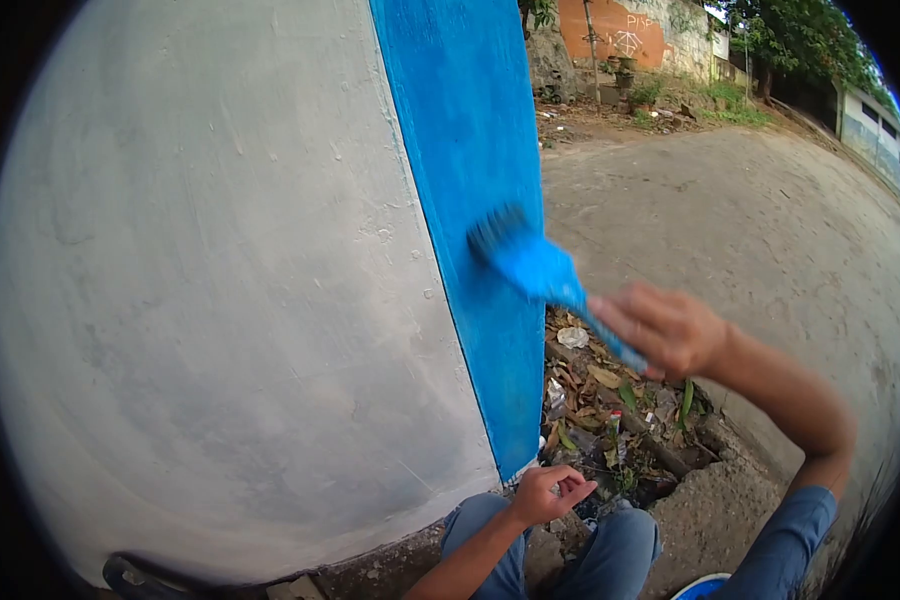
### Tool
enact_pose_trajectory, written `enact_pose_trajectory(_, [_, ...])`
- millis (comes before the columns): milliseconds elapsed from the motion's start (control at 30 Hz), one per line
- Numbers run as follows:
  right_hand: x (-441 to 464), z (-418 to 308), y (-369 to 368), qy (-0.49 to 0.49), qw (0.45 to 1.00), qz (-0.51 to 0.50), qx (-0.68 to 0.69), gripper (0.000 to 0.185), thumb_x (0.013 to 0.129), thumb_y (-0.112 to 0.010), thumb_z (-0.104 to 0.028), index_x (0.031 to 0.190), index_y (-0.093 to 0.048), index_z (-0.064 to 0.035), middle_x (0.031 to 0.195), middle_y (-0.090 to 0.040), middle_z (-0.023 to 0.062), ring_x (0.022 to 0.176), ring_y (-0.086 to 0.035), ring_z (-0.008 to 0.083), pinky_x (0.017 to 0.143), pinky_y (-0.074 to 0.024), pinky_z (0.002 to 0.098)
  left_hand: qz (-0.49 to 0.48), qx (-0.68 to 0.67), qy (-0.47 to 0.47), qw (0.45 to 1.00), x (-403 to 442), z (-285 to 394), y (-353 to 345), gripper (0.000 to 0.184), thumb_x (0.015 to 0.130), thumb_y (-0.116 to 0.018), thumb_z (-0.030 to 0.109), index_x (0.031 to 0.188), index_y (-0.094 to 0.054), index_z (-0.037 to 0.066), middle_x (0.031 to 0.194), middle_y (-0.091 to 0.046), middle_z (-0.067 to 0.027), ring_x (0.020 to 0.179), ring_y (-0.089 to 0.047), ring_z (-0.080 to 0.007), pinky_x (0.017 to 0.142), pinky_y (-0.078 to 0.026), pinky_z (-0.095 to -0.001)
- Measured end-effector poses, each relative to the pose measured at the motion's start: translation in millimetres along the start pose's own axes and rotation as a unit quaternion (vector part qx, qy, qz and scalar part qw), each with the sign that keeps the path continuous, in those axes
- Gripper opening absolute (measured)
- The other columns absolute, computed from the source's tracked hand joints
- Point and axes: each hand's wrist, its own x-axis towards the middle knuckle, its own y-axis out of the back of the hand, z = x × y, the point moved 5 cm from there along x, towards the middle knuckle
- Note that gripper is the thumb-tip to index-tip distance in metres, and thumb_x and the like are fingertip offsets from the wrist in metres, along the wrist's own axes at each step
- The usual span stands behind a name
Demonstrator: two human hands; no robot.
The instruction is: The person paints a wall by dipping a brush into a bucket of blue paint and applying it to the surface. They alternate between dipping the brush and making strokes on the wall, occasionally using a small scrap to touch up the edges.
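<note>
A paintbrush (535,265) with a blue-coated handle and dark bristles is gripped in my right hand (667,328). Its bristles lie against the blue strip (475,130) that runs down the right edge of the wall. Left of the strip, the wall surface (220,270) is greyish white. My left hand (553,494) hovers above my knees, near the strip's lower end, with its fingers curled inwards; whether anything small is between them is hidden. The right hand is slightly blurred.
Dry leaves and litter (620,410) fill a gap beside broken concrete (720,510). A blue-rimmed container (705,587) stands at the bottom edge by my right arm. A paved road (720,200) runs behind, with an orange-painted wall (610,35) beyond.
</note>
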Motion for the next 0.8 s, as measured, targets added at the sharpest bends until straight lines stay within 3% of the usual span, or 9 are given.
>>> enact_pose_trajectory(100, [-31, -29, -16, -0.012, 0.995, -0.066, 0.071, 0.065, 0.079, -0.060, -0.028, 0.129, -0.045, 0.0121, 0.101, -0.058, 0.0164, 0.083, -0.062, 0.0280, 0.061, -0.0571, 0.0335, -0.001, -0.002, 0.005, 1.000, 0, 1, 0, 0.019, 0.082, -0.076, 0.019, 0.078, -0.069, 0.002, 0.068, -0.068, -0.0063, 0.057, -0.063, -0.0106, 0.052, -0.049, -0.0242])
enact_pose_trajectory(167, [-42, -39, -27, -0.040, 0.965, -0.179, 0.190, 0.069, 0.072, -0.065, -0.026, 0.128, -0.047, 0.0095, 0.101, -0.058, 0.0150, 0.085, -0.062, 0.0277, 0.064, -0.0569, 0.0338, -0.001, -0.002, 0.004, 1.000, 0, -1, -1, 0.019, 0.081, -0.076, 0.019, 0.078, -0.069, 0.002, 0.068, -0.068, -0.0063, 0.057, -0.063, -0.0104, 0.052, -0.049, -0.0241])
enact_pose_trajectory(300, [-44, -27, -36, -0.059, 0.948, -0.228, 0.214, 0.067, 0.068, -0.069, -0.019, 0.126, -0.048, 0.0072, 0.099, -0.058, 0.0146, 0.086, -0.061, 0.0276, 0.067, -0.0562, 0.0351, -0.001, 0.000, 0.005, 1.000, 2, -4, -3, 0.019, 0.081, -0.077, 0.018, 0.078, -0.069, 0.001, 0.068, -0.068, -0.0066, 0.056, -0.063, -0.0102, 0.051, -0.049, -0.0240])
enact_pose_trajectory(467, [7, 20, 3, -0.030, 0.980, -0.129, 0.150, 0.060, 0.070, -0.066, -0.010, 0.125, -0.049, 0.0074, 0.090, -0.059, 0.0157, 0.083, -0.061, 0.0287, 0.069, -0.0556, 0.0380, -0.004, 0.003, 0.004, 1.000, 3, -7, -3, 0.019, 0.081, -0.076, 0.018, 0.078, -0.069, 0.001, 0.067, -0.067, -0.0068, 0.056, -0.062, -0.0102, 0.051, -0.048, -0.0238])
enact_pose_trajectory(567, [29, 41, 34, 0.000, 0.998, -0.045, 0.037, 0.054, 0.074, -0.066, -0.009, 0.124, -0.052, 0.0046, 0.087, -0.061, 0.0135, 0.078, -0.063, 0.0256, 0.063, -0.0560, 0.0365, 0.003, 0.009, -0.002, 1.000, 4, -8, -3, 0.019, 0.081, -0.076, 0.018, 0.078, -0.069, 0.001, 0.066, -0.067, -0.0068, 0.056, -0.062, -0.0102, 0.051, -0.048, -0.0237])
enact_pose_trajectory(800, [55, 77, 95, 0.014, 0.980, 0.125, -0.156, 0.041, 0.077, -0.070, -0.009, 0.117, -0.063, -0.0027, 0.088, -0.068, 0.0123, 0.067, -0.066, 0.0186, 0.053, -0.0554, 0.0286, -0.020, 0.008, 0.000, 1.000, 1, -8, -6, 0.017, 0.082, -0.076, 0.016, 0.080, -0.069, 0.001, 0.067, -0.067, -0.0063, 0.057, -0.063, -0.0104, 0.052, -0.049, -0.0237])
